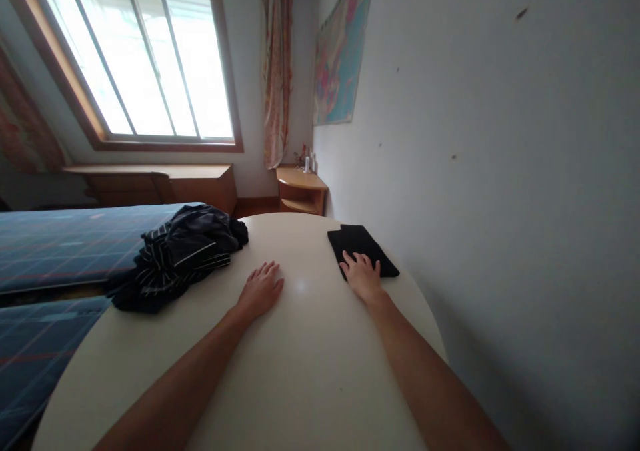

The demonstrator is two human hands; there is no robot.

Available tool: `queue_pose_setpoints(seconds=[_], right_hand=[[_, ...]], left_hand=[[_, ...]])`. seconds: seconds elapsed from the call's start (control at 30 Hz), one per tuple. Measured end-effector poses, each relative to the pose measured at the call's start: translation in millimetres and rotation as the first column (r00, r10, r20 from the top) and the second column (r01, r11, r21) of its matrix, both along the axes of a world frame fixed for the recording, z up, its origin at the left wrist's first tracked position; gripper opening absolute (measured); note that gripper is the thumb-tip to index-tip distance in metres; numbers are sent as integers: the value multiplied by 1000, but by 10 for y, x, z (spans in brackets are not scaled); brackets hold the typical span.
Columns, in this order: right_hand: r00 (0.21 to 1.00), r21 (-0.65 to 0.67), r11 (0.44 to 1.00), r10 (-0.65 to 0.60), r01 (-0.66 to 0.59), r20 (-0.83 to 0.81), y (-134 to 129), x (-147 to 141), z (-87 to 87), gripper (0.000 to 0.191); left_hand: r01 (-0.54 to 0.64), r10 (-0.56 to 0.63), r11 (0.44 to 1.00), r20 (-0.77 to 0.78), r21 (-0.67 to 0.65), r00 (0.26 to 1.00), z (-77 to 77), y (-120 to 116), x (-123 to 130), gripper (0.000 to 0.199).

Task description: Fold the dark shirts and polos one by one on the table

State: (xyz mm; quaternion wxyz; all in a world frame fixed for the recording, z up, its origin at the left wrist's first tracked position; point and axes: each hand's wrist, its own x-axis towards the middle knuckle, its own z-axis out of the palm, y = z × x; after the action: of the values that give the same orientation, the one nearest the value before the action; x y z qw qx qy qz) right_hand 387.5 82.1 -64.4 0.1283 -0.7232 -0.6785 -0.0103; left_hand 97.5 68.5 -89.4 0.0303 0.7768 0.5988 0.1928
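Round cream table (305, 344). Crumpled black-and-grey striped fabric pile (187, 247) on left side, nearer left hand (261, 291): fingers open, resting on tabletop. Flat black rectangular cloth (363, 239), right side, under right hand (364, 279): fingers spread, reaching beyond fingertips.

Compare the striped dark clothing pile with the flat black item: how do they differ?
The clothing pile is crumpled and bulky; the flat black item lies thin with fairly straight edges.
The clothing pile shows pale stripes; the flat black item looks plain.
The clothing pile is untouched; the flat black item has the right hand on it.
Both are dark.
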Motion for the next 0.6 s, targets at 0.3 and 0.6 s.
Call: queue_pose_setpoints(seconds=[0.3, 0.6], right_hand=[[999, 39, 998, -46, 47, -27, 287, 363, -138, 50], [993, 94, 990, -102, 108, -64, 313, 442, -160, 44]], left_hand=[[-2, 2, 1000, -50, -16, 999, 41, -23, 12, 44], [4, -4, 1000, -14, -5, 1000, 23, -15, 1, 42]])
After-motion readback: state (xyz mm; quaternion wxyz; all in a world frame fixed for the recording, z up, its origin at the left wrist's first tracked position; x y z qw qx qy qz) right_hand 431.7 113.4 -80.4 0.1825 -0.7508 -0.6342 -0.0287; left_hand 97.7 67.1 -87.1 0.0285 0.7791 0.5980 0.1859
